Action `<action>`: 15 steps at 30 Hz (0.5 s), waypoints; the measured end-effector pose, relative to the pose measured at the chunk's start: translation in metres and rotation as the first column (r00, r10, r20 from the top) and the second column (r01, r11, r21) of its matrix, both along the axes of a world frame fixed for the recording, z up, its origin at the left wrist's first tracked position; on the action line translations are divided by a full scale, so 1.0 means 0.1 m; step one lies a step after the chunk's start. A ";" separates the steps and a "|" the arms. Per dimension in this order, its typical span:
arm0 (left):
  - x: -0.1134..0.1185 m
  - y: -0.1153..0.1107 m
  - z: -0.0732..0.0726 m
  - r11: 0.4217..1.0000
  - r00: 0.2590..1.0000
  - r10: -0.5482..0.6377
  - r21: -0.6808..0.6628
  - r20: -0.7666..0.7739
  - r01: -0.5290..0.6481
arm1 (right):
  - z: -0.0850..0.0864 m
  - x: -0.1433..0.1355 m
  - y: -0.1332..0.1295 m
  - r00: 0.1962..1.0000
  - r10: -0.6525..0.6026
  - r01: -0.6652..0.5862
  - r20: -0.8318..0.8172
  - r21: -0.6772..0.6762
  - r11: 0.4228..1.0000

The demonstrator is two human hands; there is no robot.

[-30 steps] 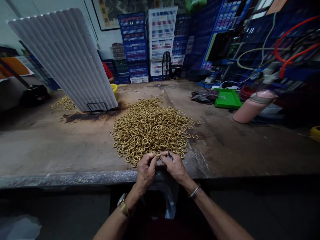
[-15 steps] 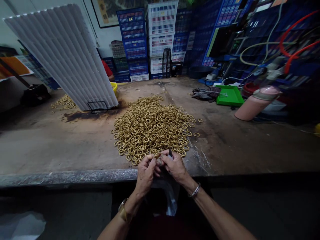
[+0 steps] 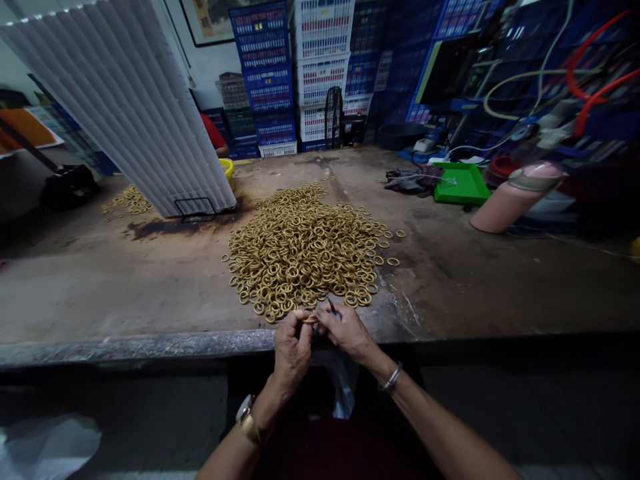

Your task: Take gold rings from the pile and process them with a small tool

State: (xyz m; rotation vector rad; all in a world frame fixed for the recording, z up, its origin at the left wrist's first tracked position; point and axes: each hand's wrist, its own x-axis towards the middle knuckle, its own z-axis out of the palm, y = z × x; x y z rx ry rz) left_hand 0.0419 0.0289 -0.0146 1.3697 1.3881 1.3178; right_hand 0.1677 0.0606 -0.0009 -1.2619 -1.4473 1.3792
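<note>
A heap of gold-coloured rings (image 3: 310, 247) lies on the worktable (image 3: 165, 293), just beyond my hands. My left hand (image 3: 293, 345) is closed at the table's front edge, pinching a gold ring (image 3: 311, 319) between thumb and fingers. Close beside it, my right hand (image 3: 347, 332) is closed around a small dark pointed tool (image 3: 331, 305), whose tip sticks up past the fingers. The tool's lower part is hidden in the hand, so its exact kind does not show. The right fingertips are at the ring; whether they also grip it I cannot tell.
A white corrugated panel (image 3: 135, 100) leans in a black wire stand at the left, with more rings (image 3: 129, 200) behind it. To the right are a green tray (image 3: 460, 183) and a pink bottle (image 3: 517, 200). Stacked crates (image 3: 325, 83) stand behind. A person's red sleeve (image 3: 213, 130) shows behind the panel.
My left wrist has turned slightly, and the ring shows more clearly between my hands. The dark tool's tip now leans more to the left. The whole view has shifted a little.
</note>
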 end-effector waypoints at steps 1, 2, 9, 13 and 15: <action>-0.01 0.00 -0.01 0.999 0.999 0.003 0.034 -0.049 -0.001 | 0.00 0.00 0.01 1.000 0.002 -0.002 -0.001 -0.002 1.000; -0.01 -0.01 -0.01 0.999 0.997 0.004 0.052 -0.077 0.000 | 0.00 0.00 0.01 1.000 -0.001 0.001 0.004 -0.004 1.000; 0.00 -0.03 0.14 0.950 0.961 -0.149 -0.237 0.233 0.205 | 0.07 -0.03 0.01 0.998 -0.044 0.045 0.053 -0.011 0.999; -0.02 -0.07 0.20 0.900 0.878 -0.197 -0.275 0.436 0.339 | 0.10 -0.02 0.00 0.999 -0.028 0.029 0.041 -0.023 0.999; -0.03 -0.08 0.20 0.895 0.839 -0.186 -0.264 0.511 0.360 | 0.11 -0.02 -0.01 1.000 -0.019 0.020 0.021 -0.034 0.999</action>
